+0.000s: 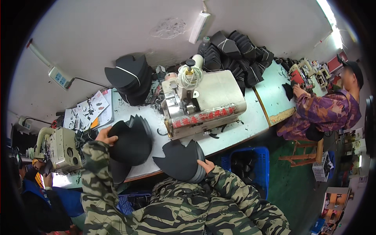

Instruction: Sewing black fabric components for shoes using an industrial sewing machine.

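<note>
My left hand (105, 137) is closed on the edge of some black cut pieces (131, 143), thumb on top. They are flat and rounded, with a jagged notched edge at the far side, and lie over other black pieces (119, 169) at the table's front edge. To the right, my right hand (206, 166) grips the side of a small fanned stack of similar black pieces (180, 160), held just in front of the table edge. Its thumb shows; the other fingers are mostly hidden under the stack. Beyond both stacks stands a cream-coloured machine (219, 94) with a metal head.
Tied bundles of black pieces (129, 74) stand behind, with more (235, 51) along the wall. Papers (88, 111) lie at the left beside another machine (62, 150). A blue crate (267, 172) sits below the table. A co-worker (329, 105) sits right; another person (43, 199) works left.
</note>
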The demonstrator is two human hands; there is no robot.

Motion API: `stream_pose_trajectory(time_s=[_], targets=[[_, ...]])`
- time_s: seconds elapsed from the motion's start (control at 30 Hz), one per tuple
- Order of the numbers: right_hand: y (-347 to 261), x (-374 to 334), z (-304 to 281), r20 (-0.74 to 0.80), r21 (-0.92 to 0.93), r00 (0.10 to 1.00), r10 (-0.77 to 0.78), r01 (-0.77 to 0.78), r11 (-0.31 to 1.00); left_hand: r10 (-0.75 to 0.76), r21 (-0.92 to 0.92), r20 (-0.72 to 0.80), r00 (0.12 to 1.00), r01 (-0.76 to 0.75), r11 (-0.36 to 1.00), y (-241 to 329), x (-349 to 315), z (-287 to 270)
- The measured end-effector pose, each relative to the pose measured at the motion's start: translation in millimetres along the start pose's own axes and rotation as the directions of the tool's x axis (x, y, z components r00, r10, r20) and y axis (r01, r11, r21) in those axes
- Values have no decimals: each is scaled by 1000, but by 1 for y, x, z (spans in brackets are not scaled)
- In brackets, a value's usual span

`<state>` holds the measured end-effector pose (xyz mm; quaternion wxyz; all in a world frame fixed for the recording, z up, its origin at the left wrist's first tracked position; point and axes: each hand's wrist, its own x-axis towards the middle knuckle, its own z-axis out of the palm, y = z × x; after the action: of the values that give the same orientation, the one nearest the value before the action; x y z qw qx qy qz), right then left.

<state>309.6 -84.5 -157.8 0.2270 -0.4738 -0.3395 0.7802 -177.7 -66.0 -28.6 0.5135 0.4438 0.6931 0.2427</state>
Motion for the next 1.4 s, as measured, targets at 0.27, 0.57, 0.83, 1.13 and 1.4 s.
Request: stream_pose_trajectory(time_s=[0.27,0.57,0.83,1.13,1.4], targets=[[3,5,-9,-18,122,999,-29,31,992,283,694,-520,806,206,690,-12,28,72],[-12,16,10,28,-364,993,-119,121,923,252,601,-55,966,-169,781,37,-23,295],[-8,30,13,97,-378,981,-166,191,906,207,443,-33,978,-171,880,28,-8,292],[-38,42,41,-61,-873,996,-60,-24,487,-79,-167,278,957,129,978,-4,15,267],[-28,46,39,-210,-760,972,-105,-95,642,-131,-177,269,954,182,967,-3,13,269]])
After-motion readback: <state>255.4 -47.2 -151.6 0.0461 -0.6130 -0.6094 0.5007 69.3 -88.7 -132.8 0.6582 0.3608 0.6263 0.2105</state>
